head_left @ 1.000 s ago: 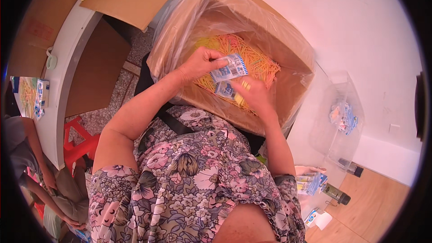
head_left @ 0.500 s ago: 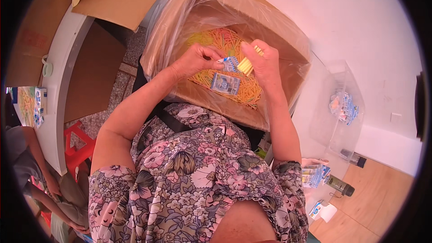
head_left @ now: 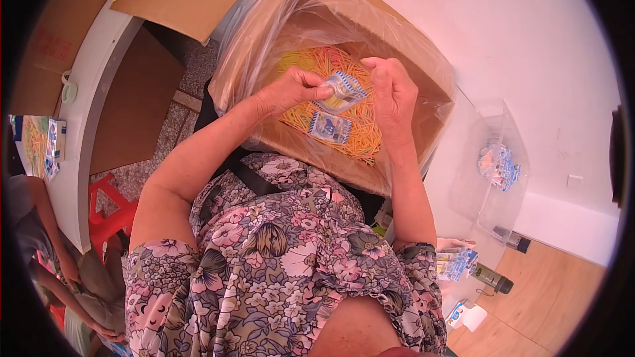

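My left hand pinches the near-left corner of a small clear packet with blue-striped edges. Yellow sticks show inside that packet. Just right of it, my right hand is raised, its fingers loosely bent and the forefinger reaching left; nothing shows in it. Both hands are above a large cardboard box lined with clear plastic. Many thin yellow, orange and pink sticks lie in the box. A second blue-edged packet rests flat on them, below the held one.
On the right stands a clear plastic bin holding blue-and-white packets. Nearer are more packets and a dark bottle. A white table, a red stool and another person's arm are at left.
The yellow stick bundle has gone from my right hand into the packet my left hand holds. My right hand has drawn slightly away, and the packet now looks filled and wider.
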A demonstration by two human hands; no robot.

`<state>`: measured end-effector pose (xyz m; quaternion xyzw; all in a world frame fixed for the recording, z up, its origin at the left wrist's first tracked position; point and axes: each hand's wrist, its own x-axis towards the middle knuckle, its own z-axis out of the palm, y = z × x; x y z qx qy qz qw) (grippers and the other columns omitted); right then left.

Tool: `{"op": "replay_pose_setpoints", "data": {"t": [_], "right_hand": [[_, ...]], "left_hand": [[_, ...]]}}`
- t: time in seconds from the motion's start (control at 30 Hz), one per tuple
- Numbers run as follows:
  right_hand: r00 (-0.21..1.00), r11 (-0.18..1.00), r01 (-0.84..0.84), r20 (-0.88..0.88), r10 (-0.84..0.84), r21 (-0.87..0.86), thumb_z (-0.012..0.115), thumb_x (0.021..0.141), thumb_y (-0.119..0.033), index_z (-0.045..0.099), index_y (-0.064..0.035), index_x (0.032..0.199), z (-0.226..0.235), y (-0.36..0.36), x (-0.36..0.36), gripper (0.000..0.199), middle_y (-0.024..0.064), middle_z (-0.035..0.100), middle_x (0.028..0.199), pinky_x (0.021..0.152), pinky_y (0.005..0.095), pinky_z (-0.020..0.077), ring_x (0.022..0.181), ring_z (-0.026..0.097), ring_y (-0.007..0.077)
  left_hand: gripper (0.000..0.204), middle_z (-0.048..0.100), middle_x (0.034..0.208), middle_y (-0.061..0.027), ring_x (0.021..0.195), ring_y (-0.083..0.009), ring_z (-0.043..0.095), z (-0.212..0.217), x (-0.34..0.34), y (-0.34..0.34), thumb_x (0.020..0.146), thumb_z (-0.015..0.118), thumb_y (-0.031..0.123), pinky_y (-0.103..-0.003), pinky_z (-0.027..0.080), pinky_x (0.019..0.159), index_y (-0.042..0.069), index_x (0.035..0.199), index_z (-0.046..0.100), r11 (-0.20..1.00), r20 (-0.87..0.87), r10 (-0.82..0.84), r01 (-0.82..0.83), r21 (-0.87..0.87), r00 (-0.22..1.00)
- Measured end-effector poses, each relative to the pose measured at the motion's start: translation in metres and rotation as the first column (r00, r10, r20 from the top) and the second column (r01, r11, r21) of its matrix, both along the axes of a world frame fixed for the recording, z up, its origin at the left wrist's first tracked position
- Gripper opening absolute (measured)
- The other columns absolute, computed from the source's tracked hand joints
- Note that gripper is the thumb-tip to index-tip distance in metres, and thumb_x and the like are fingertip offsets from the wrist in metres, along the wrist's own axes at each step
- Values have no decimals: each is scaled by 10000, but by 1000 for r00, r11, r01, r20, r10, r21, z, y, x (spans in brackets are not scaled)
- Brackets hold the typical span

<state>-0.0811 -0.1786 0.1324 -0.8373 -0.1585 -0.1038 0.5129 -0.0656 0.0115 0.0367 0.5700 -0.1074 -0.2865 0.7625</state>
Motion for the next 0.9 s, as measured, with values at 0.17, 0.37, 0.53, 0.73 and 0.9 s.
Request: {"op": "replay_pose_setpoints", "data": {"t": [0.17, 0.37, 0.53, 0.73, 0.9], "right_hand": [[991, 985, 133, 29, -131, -112, 641, 802, -89, 623, -5, 975, -40, 3, -34, 193, 92, 616, 868, 724, 268, 460, 820, 592, 160], [944, 937, 326, -7, -330, -128, 641, 784, -44, 617, -3, 1019, -1, -79, -107, 239, 88, 652, 884, 709, 268, 480, 798, 622, 149], [693, 709, 697, -158, -704, -108, 584, 764, 68, 590, -31, 1119, 41, -202, -248, 368, 20, 621, 954, 737, 225, 473, 829, 580, 90], [159, 198, 921, -141, -977, -334, 604, 739, 52, 574, 15, 1106, -5, -292, -388, 370, 56, 627, 977, 814, 275, 475, 907, 597, 164], [231, -161, 839, 608, -759, -520, 685, 681, -22, 604, -52, 1094, -12, -293, -413, 422, 124, 573, 1151, 966, 394, 363, 1087, 505, 303]], "left_hand": [[233, 653, 889, -22, 827, -81, 556, -2, 0, -14, 833, 652, 188, -247, 443, 786, -5, 961, 669, 990, 8, -107, 105, 93, 994], [345, 631, 1036, -111, 970, -172, 581, -6, -1, -6, 857, 596, 167, -303, 438, 888, -48, 1127, 573, 976, 88, -63, 43, 213, 994], [342, 630, 1009, -97, 968, -173, 582, -16, 2, -2, 855, 609, 156, -299, 435, 889, -34, 1137, 569, 956, 162, -178, 131, 264, 971], [348, 628, 1018, -93, 942, -188, 594, -9, 5, -14, 872, 606, 185, -317, 445, 877, -25, 1147, 561, 944, 69, -212, 185, 275, 975], [244, 654, 909, -129, 854, -197, 621, 42, -11, -47, 834, 624, 162, -292, 476, 760, -26, 990, 636, 665, 352, -612, 220, 714, 708]]}}
